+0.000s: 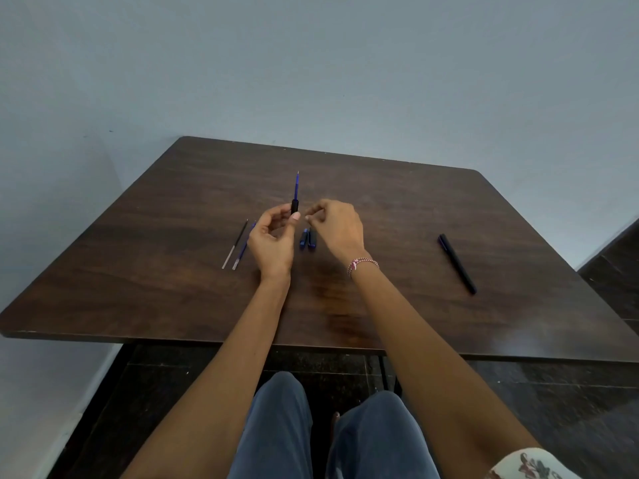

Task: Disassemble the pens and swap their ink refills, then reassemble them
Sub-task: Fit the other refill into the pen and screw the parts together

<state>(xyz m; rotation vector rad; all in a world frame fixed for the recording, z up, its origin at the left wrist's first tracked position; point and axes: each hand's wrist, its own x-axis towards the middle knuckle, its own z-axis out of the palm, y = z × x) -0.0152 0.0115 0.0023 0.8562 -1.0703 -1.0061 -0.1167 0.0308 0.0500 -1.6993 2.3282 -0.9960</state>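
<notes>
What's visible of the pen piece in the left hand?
A short black barrel section with a thin blue refill standing out of its top, ending in a fine tip. Looks like plastic. Held roughly upright above the table, tip pointing away from the person. The left hand grips its lower end, which is hidden. The right hand is close beside it, apparently not touching.

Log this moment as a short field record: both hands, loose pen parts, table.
table: dark wood
left hand: grips the black barrel
blue refill: sticks out of the barrel's far end
right hand: beside the barrel, fingers curled; contents unclear
loose refills: two, on the table left of the left hand
short pen pieces: blue and black, side by side between the hands
black pen: lies alone toward the table's right
</notes>
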